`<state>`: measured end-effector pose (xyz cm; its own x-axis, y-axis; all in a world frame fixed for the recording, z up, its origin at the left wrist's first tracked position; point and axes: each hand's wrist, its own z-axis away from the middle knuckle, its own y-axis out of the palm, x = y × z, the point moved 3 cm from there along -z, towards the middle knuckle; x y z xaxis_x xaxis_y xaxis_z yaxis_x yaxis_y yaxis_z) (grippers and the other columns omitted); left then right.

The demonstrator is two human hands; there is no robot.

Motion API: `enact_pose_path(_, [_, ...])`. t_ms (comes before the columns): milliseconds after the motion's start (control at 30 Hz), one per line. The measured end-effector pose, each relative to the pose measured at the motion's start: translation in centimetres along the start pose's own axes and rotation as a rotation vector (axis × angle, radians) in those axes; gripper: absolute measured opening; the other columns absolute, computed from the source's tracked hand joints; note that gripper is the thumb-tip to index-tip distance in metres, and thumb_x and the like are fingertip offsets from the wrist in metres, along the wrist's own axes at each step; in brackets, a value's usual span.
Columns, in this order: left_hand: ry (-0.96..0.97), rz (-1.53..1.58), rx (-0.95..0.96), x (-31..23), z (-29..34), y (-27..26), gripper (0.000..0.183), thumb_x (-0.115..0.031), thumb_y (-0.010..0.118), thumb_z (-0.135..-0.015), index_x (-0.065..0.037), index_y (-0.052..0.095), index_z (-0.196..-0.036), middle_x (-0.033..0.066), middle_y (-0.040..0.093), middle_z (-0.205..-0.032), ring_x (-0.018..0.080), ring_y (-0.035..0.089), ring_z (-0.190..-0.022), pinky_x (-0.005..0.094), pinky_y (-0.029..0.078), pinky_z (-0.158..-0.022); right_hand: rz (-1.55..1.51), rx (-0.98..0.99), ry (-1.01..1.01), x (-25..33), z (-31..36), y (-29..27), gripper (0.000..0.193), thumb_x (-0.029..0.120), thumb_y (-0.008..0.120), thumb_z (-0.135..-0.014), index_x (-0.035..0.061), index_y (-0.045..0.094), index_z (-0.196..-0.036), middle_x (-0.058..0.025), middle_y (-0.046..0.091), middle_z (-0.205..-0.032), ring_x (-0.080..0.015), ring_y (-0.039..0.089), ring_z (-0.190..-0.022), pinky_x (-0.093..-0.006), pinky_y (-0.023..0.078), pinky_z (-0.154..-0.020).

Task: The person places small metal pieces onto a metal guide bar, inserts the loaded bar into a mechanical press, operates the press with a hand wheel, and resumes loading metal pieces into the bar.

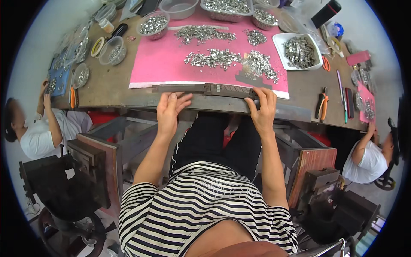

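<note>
A long, narrow dark metal bar (184, 88) with a row of slots lies along the front edge of the pink mat (154, 64). A few shiny small pieces sit in its slotted middle. My right hand (264, 109) grips the bar's right end between thumb and fingers. Just below the left part of the bar, my left hand (171, 110) is open, its fingers stretched out and slightly blurred. Small silvery metal pieces (212, 59) lie in loose heaps beyond the bar. Thin pins (251, 70) lie beside a heap on the right.
A white tray (278, 43) of metal links and clear tubs (145, 32) of pieces stand on the bench. Orange-handled pliers (324, 107) lie at right. Co-workers (40, 132) sit at both sides. Dark machines (64, 171) flank me below the bench.
</note>
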<state>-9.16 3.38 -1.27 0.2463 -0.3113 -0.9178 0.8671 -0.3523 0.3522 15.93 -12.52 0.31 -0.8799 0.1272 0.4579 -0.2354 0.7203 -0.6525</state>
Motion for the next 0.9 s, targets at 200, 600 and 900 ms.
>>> enact_pose_path(200, [0.000,-0.273,0.280,0.8,0.3,2.0,0.027,-0.021,0.055,-0.107,0.002,0.062,-0.119,0.0160,0.073,-0.105,0.0224,0.073,-0.090,0.0327,0.059,-0.079,0.008,0.006,-0.005,-0.1,-0.1,0.1,0.045,0.012,0.084,-0.077,0.0037,0.066,-0.117,-0.0127,0.061,-0.114,-0.0341,0.056,-0.109,-0.0451,0.046,-0.095])
enact_pose_path(600, [0.921,-1.106,0.242,1.1,-2.2,8.5,0.056,-0.024,0.080,-0.081,-0.006,0.060,-0.130,0.0093,0.061,-0.116,0.0295,0.054,-0.109,0.0459,0.034,-0.100,0.186,0.132,-0.351,0.3,-3.5,-0.2,0.019,0.005,0.070,-0.083,0.0040,0.068,-0.102,-0.0062,0.067,-0.094,-0.0228,0.064,-0.091,-0.0452,0.042,-0.096])
enact_pose_path(900, [0.918,-1.121,0.259,1.1,-2.1,8.5,0.058,-0.026,0.080,-0.083,-0.007,0.058,-0.133,0.0096,0.061,-0.117,0.0291,0.054,-0.111,0.0470,0.034,-0.102,0.409,-0.236,-0.145,-7.0,-11.6,-6.7,0.022,0.001,0.067,-0.085,0.0065,0.067,-0.106,-0.0109,0.069,-0.098,-0.0291,0.065,-0.095,-0.0436,0.043,-0.094])
